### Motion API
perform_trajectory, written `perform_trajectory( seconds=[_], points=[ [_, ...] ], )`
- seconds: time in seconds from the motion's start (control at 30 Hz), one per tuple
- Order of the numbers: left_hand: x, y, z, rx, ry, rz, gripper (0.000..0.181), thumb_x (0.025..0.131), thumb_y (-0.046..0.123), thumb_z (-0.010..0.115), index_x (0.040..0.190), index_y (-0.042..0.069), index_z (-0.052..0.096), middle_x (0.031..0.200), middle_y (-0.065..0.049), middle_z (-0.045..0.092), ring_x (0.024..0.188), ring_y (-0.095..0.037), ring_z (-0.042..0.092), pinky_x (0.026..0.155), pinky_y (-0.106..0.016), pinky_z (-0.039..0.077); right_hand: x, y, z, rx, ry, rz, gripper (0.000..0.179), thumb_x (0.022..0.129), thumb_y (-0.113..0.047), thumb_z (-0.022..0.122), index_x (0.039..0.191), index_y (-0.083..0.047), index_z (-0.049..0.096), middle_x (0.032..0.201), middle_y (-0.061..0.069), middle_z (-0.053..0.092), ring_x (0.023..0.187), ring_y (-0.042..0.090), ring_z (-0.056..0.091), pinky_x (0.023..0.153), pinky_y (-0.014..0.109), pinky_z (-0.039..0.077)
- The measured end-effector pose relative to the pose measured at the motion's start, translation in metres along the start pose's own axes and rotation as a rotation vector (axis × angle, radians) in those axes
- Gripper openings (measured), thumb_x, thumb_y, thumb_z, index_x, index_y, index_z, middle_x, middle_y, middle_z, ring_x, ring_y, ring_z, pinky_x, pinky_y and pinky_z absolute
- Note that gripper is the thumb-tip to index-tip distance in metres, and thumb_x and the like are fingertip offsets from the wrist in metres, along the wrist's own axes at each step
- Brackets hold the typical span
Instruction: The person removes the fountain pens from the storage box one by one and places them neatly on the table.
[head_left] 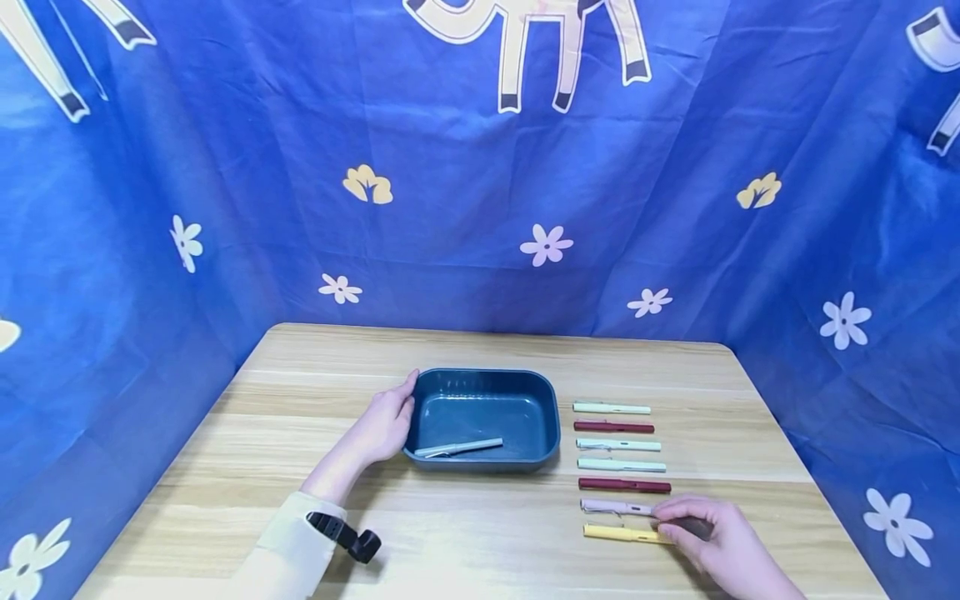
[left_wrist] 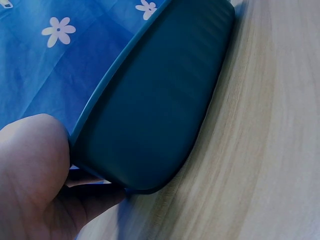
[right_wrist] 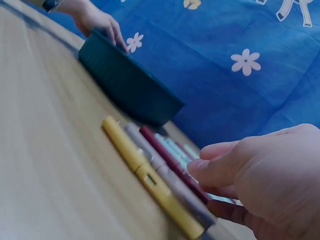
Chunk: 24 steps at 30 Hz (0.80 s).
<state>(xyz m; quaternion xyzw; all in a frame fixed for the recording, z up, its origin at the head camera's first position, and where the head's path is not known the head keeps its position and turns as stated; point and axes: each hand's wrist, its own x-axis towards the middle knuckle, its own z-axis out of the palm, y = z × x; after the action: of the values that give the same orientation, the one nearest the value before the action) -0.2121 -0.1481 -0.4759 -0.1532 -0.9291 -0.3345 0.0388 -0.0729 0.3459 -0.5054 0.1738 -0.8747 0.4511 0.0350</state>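
My left hand (head_left: 386,421) rests against the left end of a dark teal box (head_left: 487,464), its fingers straight along the outer wall and rim; the left wrist view shows the fingers (left_wrist: 95,200) at the box's corner. Inside lies a pale blue pen (head_left: 465,447). Over the right ends of a lavender pen (head_left: 615,507) and a yellow pen (head_left: 626,533) hovers my right hand (head_left: 716,533). Its thumb and fingertips look apart in the right wrist view, with nothing pinched between them. Whether a fingertip touches the lavender pen, I cannot tell.
Beyond those two pens, a column continues away from me: a burgundy pen (head_left: 625,486), two pale mint pens (head_left: 621,465), another burgundy pen (head_left: 613,427) and a light green pen (head_left: 611,408). The wooden table (head_left: 337,367) is surrounded by a blue patterned curtain (head_left: 465,217).
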Motion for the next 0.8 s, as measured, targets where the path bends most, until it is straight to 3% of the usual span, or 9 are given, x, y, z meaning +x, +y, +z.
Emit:
perform_trajectory(
  seconds=[0.2, 0.47, 0.8],
  points=[
    [-0.001, 0.000, -0.001, -0.003, 0.003, -0.001, 0.051, 0.103, 0.009, 0.039, 0.152, -0.003, 0.028, 0.146, -0.025, 0.041, 0.133, -0.035, 0.042, 0.112, -0.048, 0.033, 0.022, -0.011, -0.006, 0.128, -0.035, -0.140, 0.019, 0.086, -0.003, 0.073, 0.103, -0.010, 0.074, 0.105, 0.010, 0.072, 0.102, 0.018, 0.066, 0.089, 0.022, 0.054],
    [-0.001, 0.003, 0.000, -0.006, -0.002, -0.004, 0.051, 0.103, 0.008, 0.039, 0.151, -0.003, 0.027, 0.145, -0.026, 0.041, 0.133, -0.036, 0.042, 0.112, -0.049, 0.033, 0.060, -0.033, 0.001, 0.220, -0.031, -0.182, 0.022, 0.087, -0.002, 0.073, 0.107, -0.012, 0.073, 0.111, 0.010, 0.070, 0.109, 0.018, 0.063, 0.095, 0.023, 0.051],
    [-0.002, 0.000, 0.001, -0.013, -0.004, -0.016, 0.051, 0.104, 0.009, 0.038, 0.152, -0.002, 0.026, 0.146, -0.025, 0.040, 0.133, -0.036, 0.042, 0.112, -0.049, 0.033, 0.107, -0.055, 0.026, 0.303, -0.087, -0.218, 0.022, 0.088, -0.003, 0.071, 0.109, -0.011, 0.072, 0.116, 0.008, 0.069, 0.110, 0.027, 0.064, 0.095, 0.036, 0.054]
  ],
)
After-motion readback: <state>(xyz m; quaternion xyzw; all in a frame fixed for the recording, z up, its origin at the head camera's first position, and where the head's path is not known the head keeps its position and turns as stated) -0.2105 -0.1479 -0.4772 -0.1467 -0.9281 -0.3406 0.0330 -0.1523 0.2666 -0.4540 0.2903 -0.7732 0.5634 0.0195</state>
